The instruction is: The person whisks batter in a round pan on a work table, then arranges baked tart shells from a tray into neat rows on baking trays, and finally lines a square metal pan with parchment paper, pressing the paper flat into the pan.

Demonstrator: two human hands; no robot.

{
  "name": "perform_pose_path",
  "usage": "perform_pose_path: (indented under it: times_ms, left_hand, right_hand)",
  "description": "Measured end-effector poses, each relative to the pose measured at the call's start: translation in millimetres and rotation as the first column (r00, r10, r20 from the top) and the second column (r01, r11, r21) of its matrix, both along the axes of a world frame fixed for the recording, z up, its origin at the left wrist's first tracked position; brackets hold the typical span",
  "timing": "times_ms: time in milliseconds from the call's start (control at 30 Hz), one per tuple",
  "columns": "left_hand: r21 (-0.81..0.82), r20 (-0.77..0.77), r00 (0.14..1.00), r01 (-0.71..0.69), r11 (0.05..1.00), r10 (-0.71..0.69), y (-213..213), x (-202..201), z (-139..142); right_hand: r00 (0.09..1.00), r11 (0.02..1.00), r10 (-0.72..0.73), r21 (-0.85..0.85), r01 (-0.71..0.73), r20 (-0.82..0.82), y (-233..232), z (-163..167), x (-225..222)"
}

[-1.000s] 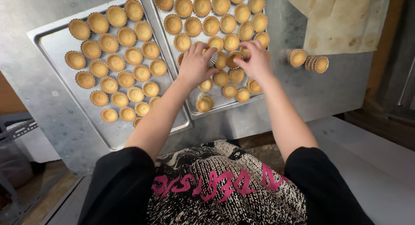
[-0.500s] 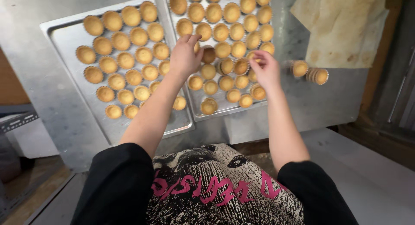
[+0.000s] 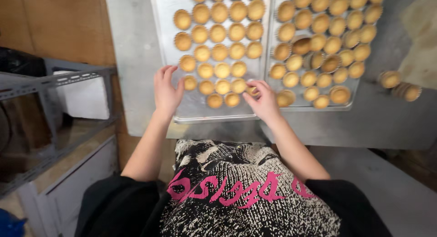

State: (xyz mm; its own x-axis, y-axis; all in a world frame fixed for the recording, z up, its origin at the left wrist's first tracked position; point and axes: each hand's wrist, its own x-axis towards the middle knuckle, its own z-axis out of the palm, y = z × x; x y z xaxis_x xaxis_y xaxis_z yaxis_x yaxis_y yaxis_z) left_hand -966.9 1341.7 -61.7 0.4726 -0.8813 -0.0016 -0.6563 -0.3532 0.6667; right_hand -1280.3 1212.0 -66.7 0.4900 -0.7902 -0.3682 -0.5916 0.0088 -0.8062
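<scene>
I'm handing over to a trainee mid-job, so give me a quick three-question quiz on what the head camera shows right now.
1. True or false: the left hand lies on the left tray.
2. Multiple choice: the fingers of the right hand hold a tart shell at
A. the gap between the two trays
B. the far edge of the right tray
C. the cloth
3. Fill in: the loose tart shells off the trays lie on the metal table to the ____ of the right tray.

Key
1. True
2. A
3. right
</scene>
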Motion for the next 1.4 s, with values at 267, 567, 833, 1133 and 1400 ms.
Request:
perform_pose_path:
  times_ms: [267,567,833,1133,1400]
  left_hand:
    - [0.207,0.024,0.937,0.337,0.919,-0.349,11.3,3.3,-18.0]
    - [0.239,0.126,0.842,0.488,0.840,-0.525,12.4,-17.0,-18.3]
    - [0.162,0.156,0.809,0.545,0.822,-0.567,0.8,-40.5,-31.4]
    - [0.143,0.191,0.733,0.637,0.757,-0.653,1.3,-46.0,-41.8]
    - [0.135,0.334,0.702,0.625,0.769,-0.629,14.1,-16.3,-56.3]
  right_hand:
    - [0.981,0.868,-0.127,-0.496,0.039,-0.144,40.7,-9.6,49.5]
    - [0.946,0.836,-0.093,-0.541,-0.095,-0.309,43.6,-22.8,44.0]
    - [0.921,0.707,-0.039,-0.662,-0.249,-0.388,45.6,-27.8,35.0]
    - [0.925,0.768,-0.007,-0.594,-0.239,-0.381,41.5,-39.6,18.4]
    - [0.928,0.763,0.019,-0.594,-0.253,-0.371,51.6,-42.7,9.5]
